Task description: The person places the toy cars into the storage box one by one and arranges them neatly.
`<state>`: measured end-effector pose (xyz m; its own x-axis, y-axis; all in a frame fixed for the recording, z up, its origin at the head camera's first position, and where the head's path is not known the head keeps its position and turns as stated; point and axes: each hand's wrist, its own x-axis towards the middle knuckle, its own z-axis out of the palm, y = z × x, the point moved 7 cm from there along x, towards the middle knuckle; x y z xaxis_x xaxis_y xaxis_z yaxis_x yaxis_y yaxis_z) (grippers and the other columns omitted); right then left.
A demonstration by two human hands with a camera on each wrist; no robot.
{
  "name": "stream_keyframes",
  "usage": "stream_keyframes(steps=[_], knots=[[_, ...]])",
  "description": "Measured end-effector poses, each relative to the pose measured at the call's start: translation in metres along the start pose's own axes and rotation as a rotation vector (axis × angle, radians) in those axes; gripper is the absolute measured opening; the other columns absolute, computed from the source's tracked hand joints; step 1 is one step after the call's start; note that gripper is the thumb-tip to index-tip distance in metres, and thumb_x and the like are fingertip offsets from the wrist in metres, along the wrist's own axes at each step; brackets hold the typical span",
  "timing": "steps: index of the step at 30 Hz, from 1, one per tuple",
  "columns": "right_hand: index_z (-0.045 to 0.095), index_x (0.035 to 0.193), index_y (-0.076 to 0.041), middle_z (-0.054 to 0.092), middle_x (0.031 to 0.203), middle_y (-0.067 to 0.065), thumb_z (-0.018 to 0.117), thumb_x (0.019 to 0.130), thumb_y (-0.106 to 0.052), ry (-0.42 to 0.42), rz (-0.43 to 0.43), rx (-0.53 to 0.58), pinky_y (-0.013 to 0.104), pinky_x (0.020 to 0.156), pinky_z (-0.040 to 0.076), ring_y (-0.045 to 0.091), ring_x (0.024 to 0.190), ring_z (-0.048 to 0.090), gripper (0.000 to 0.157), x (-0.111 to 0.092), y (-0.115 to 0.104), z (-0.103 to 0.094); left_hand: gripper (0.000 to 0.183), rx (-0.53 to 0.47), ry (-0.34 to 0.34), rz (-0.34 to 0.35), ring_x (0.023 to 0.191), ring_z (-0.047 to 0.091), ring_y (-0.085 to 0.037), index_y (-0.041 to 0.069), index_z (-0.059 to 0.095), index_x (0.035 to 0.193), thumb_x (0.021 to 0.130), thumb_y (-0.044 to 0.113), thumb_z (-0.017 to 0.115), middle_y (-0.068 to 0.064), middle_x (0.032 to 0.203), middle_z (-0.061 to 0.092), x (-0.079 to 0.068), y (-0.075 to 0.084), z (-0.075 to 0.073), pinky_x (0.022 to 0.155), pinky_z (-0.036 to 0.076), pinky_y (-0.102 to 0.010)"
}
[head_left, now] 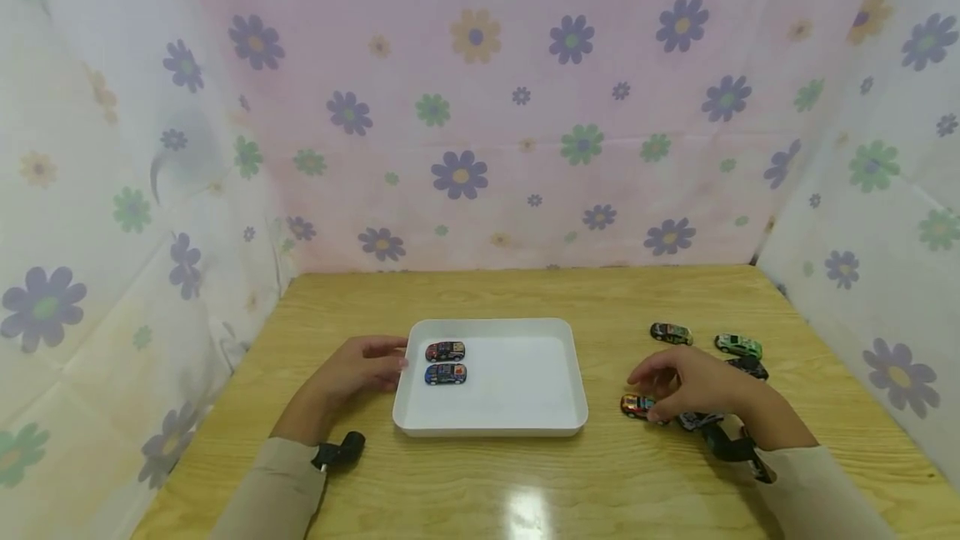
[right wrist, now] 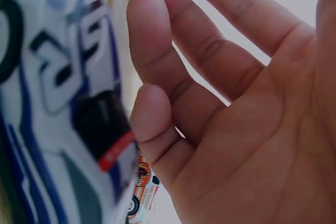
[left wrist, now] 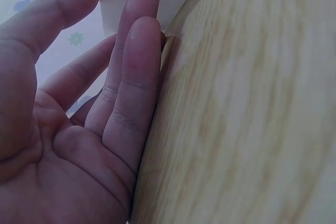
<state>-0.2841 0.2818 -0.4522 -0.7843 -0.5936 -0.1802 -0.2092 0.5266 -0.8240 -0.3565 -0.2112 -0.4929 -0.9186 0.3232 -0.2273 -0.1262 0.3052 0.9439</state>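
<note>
A white rectangular tray (head_left: 510, 390) stands mid-table, with a red toy car (head_left: 446, 351) and a blue toy car (head_left: 446, 373) at its left end. My left hand (head_left: 352, 377) is beside the tray's left side, fingertips against its outer wall and thumb at the rim. To the tray's right, my right hand (head_left: 705, 382) hovers low with bent, spread fingers. Its thumb tip is right at the end of a red-and-orange toy car (head_left: 634, 406). A white-and-blue toy car (right wrist: 63, 103) lies close by the right-hand fingers in the right wrist view.
Behind the right hand lie a dark multicoloured toy car (head_left: 671, 333), a green toy car (head_left: 738, 346) and a black toy car (head_left: 748, 367). An orange-and-white toy car (right wrist: 143, 192) shows below the right hand's fingers. Flowered cloth (head_left: 510, 107) encloses the wooden table (head_left: 465, 490).
</note>
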Motion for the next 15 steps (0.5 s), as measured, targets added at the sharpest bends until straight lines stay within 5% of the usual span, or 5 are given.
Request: stream_keyframes(steps=[15], knots=[[0.076,0.11,-0.012,0.072,0.105,0.007,0.086,0.085,-0.02,0.054,-0.06,-0.066,0.033,0.072,0.061,0.019,0.085,0.07,0.028,0.0017,0.004,-0.0019,0.06,0.013,0.008,-0.003,0.092,0.074,-0.027,0.005,0.058,0.145,0.092,0.024,0.08,-0.019,0.127,0.071,-0.0004,0.0018,0.0,0.081,0.064,-0.037]])
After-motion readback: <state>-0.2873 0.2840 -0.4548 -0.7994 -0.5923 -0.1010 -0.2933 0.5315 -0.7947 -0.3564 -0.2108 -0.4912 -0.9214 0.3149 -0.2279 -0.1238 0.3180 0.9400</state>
